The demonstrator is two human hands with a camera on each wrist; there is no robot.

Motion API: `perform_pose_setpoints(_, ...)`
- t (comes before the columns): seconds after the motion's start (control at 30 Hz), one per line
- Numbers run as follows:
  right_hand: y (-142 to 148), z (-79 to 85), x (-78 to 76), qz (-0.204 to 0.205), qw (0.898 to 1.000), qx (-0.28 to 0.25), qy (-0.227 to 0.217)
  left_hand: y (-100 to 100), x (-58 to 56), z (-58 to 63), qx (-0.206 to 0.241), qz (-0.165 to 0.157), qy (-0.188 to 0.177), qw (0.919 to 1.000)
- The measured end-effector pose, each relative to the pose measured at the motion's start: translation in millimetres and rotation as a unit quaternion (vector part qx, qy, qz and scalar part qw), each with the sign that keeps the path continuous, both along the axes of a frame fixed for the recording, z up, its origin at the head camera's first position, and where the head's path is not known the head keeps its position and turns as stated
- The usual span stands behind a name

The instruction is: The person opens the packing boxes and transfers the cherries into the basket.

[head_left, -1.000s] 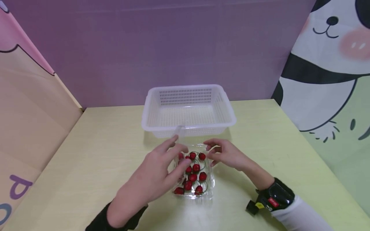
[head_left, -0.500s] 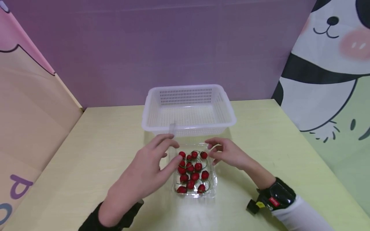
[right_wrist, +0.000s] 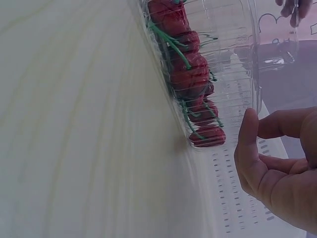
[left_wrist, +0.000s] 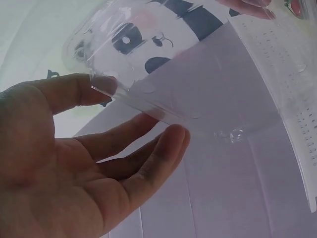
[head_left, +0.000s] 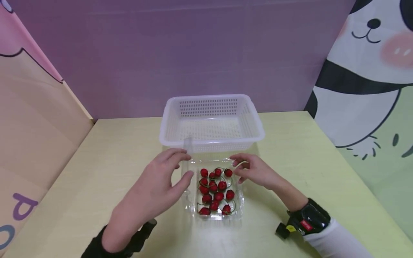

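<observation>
A clear plastic clamshell box lies on the table, its base holding several red cherries with green stems. Its transparent lid stands raised on the left side. My left hand holds the lid's edge between thumb and fingers, as the left wrist view shows. At the box's far right corner is my right hand, its thumb and forefinger pinching the rim. The lid is so see-through in the head view that only a faint strip of it shows beside the left fingers.
A white slotted plastic basket stands just behind the box, near the far edge of the pale wooden table. A purple backdrop rises behind it, with printed panels at left and right.
My left hand has moved left, swinging the lid open away from the cherries, which now show fully. The box has shifted slightly right; my right hand has stayed nearly still.
</observation>
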State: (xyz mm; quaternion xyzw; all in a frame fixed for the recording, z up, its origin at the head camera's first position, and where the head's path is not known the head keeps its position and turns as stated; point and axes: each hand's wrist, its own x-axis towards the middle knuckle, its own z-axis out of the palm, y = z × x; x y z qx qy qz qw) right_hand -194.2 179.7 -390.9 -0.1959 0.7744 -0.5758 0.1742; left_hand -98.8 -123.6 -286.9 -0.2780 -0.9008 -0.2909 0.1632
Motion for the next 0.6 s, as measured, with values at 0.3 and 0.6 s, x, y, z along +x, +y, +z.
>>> perform_pose_setpoints(0.3,0,0.1,-0.5,-0.001,1.000,0.004,0.003,-6,2.7,4.5,-0.014,0.020,-0.016,0.9996)
perform_pose_setpoints(0.6,0,-0.4,-1.0,-0.004,1.000,-0.004,0.003,-17,6.3,12.1,-0.034,0.044,-0.064,0.9964)
